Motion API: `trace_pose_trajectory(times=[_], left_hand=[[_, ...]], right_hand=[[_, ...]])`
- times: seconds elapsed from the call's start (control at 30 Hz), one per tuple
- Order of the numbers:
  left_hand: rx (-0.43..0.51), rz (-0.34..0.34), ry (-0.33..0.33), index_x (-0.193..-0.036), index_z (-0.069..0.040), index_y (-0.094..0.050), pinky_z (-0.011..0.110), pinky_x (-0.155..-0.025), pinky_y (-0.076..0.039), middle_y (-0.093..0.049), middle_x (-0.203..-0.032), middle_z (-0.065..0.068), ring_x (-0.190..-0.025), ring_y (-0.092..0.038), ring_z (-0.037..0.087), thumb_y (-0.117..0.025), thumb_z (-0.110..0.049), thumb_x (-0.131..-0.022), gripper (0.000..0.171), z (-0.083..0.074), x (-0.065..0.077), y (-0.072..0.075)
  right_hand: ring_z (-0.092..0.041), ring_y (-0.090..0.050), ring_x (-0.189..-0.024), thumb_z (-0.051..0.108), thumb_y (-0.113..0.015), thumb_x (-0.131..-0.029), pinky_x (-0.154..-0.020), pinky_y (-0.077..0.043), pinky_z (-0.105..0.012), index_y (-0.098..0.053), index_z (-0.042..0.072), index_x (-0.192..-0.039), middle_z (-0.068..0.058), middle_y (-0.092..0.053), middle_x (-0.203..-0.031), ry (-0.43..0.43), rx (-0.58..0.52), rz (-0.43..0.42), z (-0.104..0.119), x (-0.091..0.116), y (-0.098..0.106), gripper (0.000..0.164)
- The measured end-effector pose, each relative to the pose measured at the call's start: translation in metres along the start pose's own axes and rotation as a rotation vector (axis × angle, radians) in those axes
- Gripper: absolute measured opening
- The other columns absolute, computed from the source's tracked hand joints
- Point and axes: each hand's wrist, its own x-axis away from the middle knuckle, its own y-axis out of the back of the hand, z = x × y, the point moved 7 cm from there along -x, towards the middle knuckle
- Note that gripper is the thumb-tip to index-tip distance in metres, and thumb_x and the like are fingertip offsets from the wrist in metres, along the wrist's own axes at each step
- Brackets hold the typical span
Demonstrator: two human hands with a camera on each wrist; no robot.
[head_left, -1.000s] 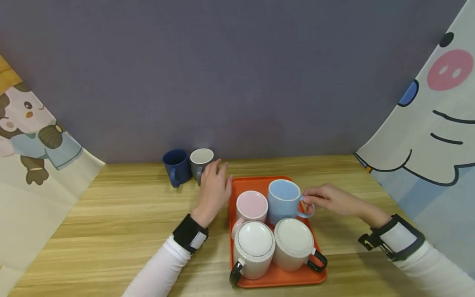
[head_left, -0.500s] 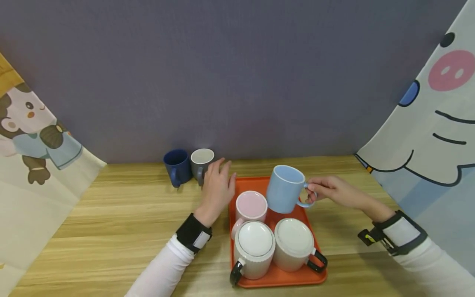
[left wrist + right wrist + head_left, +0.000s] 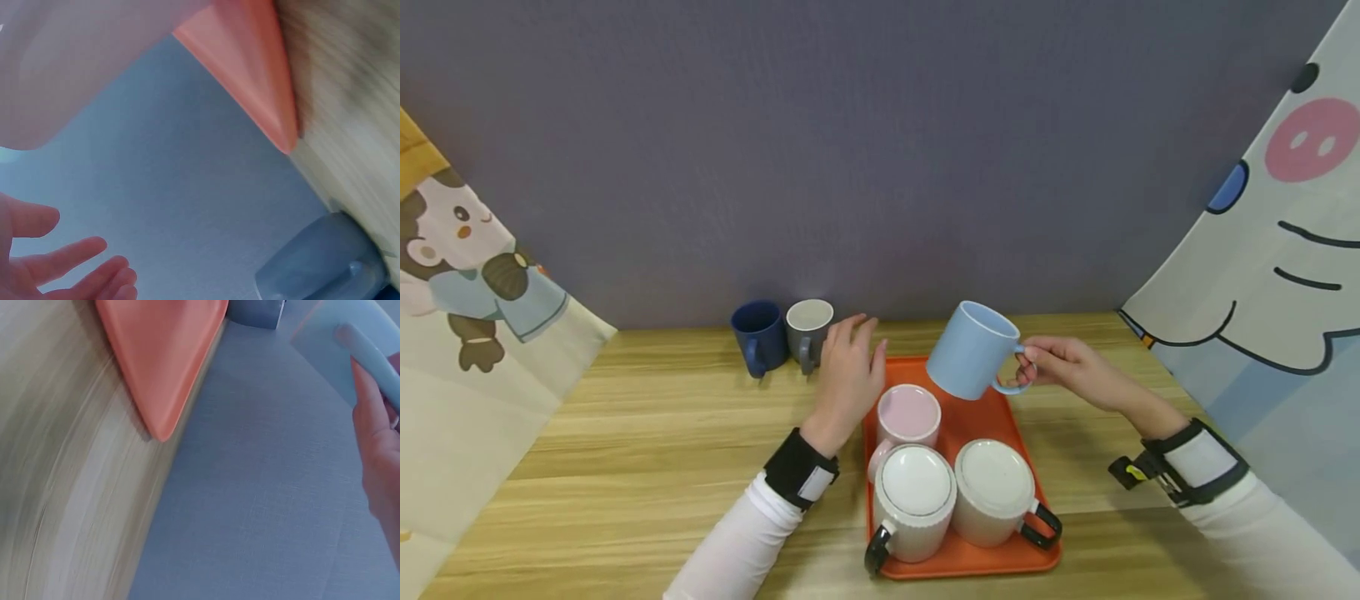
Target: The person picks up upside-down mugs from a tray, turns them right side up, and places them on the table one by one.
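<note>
My right hand [image 3: 1075, 373] pinches the handle of a light blue mug [image 3: 972, 353], which hangs tilted above the back of the orange tray [image 3: 958, 568]. In the right wrist view the mug [image 3: 350, 344] is up off the tray, thumb and fingers at its handle. My left hand [image 3: 850, 379] hovers with fingers spread by the tray's back left corner, holding nothing; the left wrist view shows its fingers [image 3: 69, 256] apart from everything. On the tray stand a pink mug [image 3: 909, 414] and two upside-down whitish mugs [image 3: 916, 492] with black handles.
Left of the tray, near the back wall [image 3: 880, 167], stand a dark blue mug [image 3: 760, 337] and a grey mug [image 3: 809, 331] with a white inside, side by side on the wooden table [image 3: 662, 467]. Printed cloths [image 3: 1285, 275] flank both sides.
My right hand has lifted the light blue mug off the tray, up and toward the back, tilting it. My left hand has shifted slightly right. The other mugs stay put.
</note>
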Motion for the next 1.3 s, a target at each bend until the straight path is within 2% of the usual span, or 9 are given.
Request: trace_pose_trajectory(times=[0.27,0.43,0.67,0.93,1.17,1.3], left_hand=[[0.043,-0.035,-0.006,-0.106,0.005,-0.066,0.043,-0.092,-0.044,-0.063,-0.107,0.019,-0.1,-0.055,0.033,-0.061,-0.014,-0.09,0.026,-0.012,-0.006,0.004],[0.036,-0.051,-0.013,-0.102,0.004,-0.067,0.041,-0.087,-0.045,-0.065,-0.1,0.017,-0.093,-0.057,0.032,-0.061,-0.014,-0.09,0.022,-0.018,-0.01,0.009],[0.059,-0.063,-0.02,-0.095,0.0,-0.068,0.038,-0.081,-0.046,-0.066,-0.09,0.014,-0.085,-0.057,0.03,-0.059,-0.015,-0.092,0.018,-0.032,-0.016,0.02],[0.097,-0.053,0.0,-0.091,-0.001,-0.068,0.037,-0.078,-0.047,-0.067,-0.086,0.012,-0.082,-0.058,0.027,-0.059,-0.017,-0.093,0.019,-0.044,-0.022,0.028],[0.105,-0.053,-0.011,-0.089,-0.002,-0.068,0.035,-0.075,-0.048,-0.067,-0.083,0.01,-0.079,-0.058,0.026,-0.059,-0.016,-0.092,0.018,-0.052,-0.026,0.031],[0.104,-0.05,-0.01,-0.088,-0.002,-0.068,0.034,-0.073,-0.047,-0.067,-0.081,0.009,-0.077,-0.057,0.025,-0.06,-0.016,-0.092,0.017,-0.057,-0.03,0.033]], right_hand=[[-0.011,-0.059,-0.083,0.005,-0.03,-0.103,-0.086,-0.053,-0.028,-0.049,0.001,-0.092,-0.001,-0.055,-0.084,0.113,-0.238,-0.031,0.007,-0.01,0.001,0.023],[-0.011,-0.059,-0.085,0.005,-0.029,-0.103,-0.085,-0.053,-0.026,-0.051,0.002,-0.094,0.0,-0.052,-0.083,0.153,-0.301,-0.089,0.012,-0.016,0.001,0.024],[-0.012,-0.056,-0.082,0.007,-0.028,-0.104,-0.089,-0.052,-0.029,-0.052,0.002,-0.093,-0.001,-0.052,-0.081,0.216,-0.396,-0.142,0.018,-0.027,0.002,0.027],[-0.012,-0.057,-0.082,0.009,-0.031,-0.103,-0.09,-0.052,-0.03,-0.052,0.002,-0.093,-0.001,-0.052,-0.081,0.252,-0.45,-0.198,0.025,-0.04,-0.003,0.024],[-0.011,-0.055,-0.082,0.012,-0.033,-0.104,-0.087,-0.052,-0.025,-0.051,0.003,-0.092,-0.001,-0.053,-0.082,0.237,-0.449,-0.249,0.029,-0.049,-0.006,0.023],[-0.012,-0.054,-0.081,0.012,-0.032,-0.104,-0.089,-0.052,-0.028,-0.05,0.004,-0.091,-0.002,-0.05,-0.081,0.246,-0.438,-0.269,0.032,-0.055,-0.008,0.024]])
